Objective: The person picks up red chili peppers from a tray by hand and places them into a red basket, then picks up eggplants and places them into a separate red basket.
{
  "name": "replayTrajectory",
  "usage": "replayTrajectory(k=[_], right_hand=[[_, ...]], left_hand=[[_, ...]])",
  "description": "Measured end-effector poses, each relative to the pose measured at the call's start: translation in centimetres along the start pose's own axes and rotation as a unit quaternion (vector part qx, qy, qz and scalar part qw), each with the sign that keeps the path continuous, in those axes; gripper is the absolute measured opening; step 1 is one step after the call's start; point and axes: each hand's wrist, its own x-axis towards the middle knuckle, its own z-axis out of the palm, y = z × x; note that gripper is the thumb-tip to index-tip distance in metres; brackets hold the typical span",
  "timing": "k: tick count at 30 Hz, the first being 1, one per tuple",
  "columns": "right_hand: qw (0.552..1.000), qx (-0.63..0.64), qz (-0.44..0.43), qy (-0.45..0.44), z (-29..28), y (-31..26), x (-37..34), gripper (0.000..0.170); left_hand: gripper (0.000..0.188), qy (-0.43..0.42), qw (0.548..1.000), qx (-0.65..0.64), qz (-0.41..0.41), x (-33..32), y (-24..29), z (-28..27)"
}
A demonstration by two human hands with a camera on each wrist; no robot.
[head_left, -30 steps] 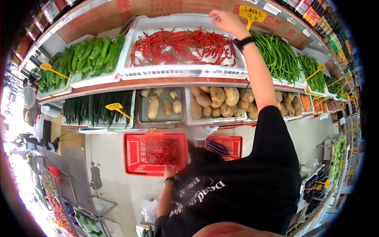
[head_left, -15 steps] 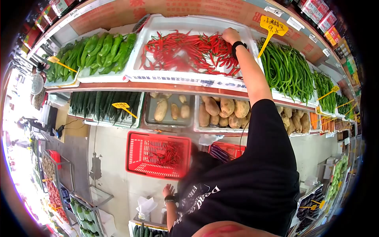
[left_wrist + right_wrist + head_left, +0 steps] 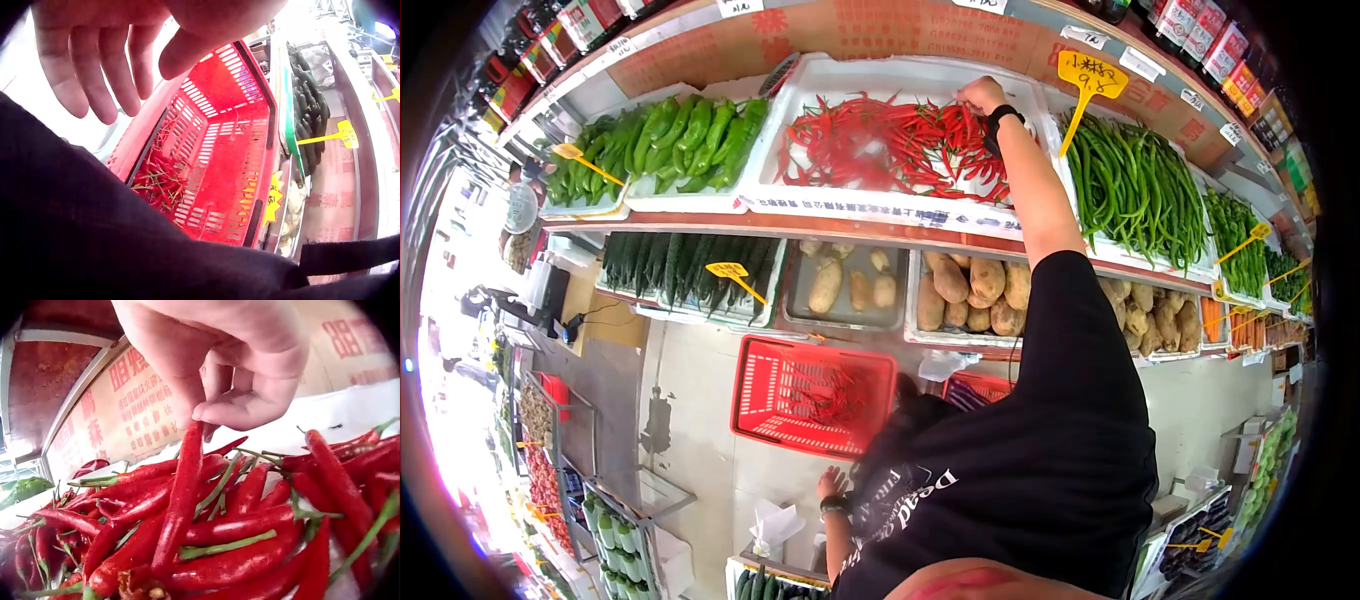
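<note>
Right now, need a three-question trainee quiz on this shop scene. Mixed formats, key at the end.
1. Multiple choice: what does the right hand pinch?
A) a potato
B) a red chili
C) a cucumber

2. True or false: the left hand grips the red basket.

3. Short answer: in the head view, which produce lies immediately to the right of the white tray under the right hand?

Key:
1. B; thumb and finger pinch it by one end.
2. False; the fingers are relaxed and hold nothing.
3. The long green peppers.
</note>
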Motion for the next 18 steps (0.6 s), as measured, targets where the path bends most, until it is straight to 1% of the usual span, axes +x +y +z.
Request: replayTrajectory(k=[1,4,5,8,9,11,14,17,18], right_hand=[[1.000,-0.009,0.008,0.016,0.1,-0.5,-0.7,0.021],[0.997,0.041,0.060,-0.035,-0.5,-0.8,-1.5,0.020],[0.996,0.047,0.047,-0.056,-0.7,-0.7,-1.4,0.020],[0.984,0.137,-0.078,-0.084,-0.9,-0.4,-0.6,0.022],[0.986,0.105,-0.127,-0.033,-1.0,-1.6,-1.5,0.024],[0.972,0.040,-0.221,0.072,-1.2,-6.1,-5.2,0.029],[0.943,-0.018,-0.325,0.070,-1.0,-8.4,-5.5,0.026],[0.935,0.134,-0.329,-0.014,-0.3,-9.4,-4.8,0.027],[0.929,0.190,-0.317,-0.025,-0.2,-9.8,-5.5,0.027]], left_hand=[[0.051,0.000,1.000,0.001,0.004,0.4,0.0,-0.3],[0.050,0.004,1.000,-0.012,-0.002,0.3,0.5,-0.4],[0.050,0.005,1.000,-0.009,-0.003,0.0,0.6,-0.3],[0.049,0.007,1.000,-0.008,-0.008,-0.1,0.7,-0.3],[0.049,0.007,1.000,-0.015,-0.010,0.1,0.7,-0.5],[0.049,0.006,1.000,-0.020,-0.005,0.5,0.8,-0.8],[0.049,-0.002,1.000,-0.002,0.011,0.5,1.1,-1.3],[0.052,-0.019,0.999,0.020,0.021,0.6,1.2,-1.4],[0.052,-0.024,0.999,0.021,0.021,0.7,1.2,-1.5]])
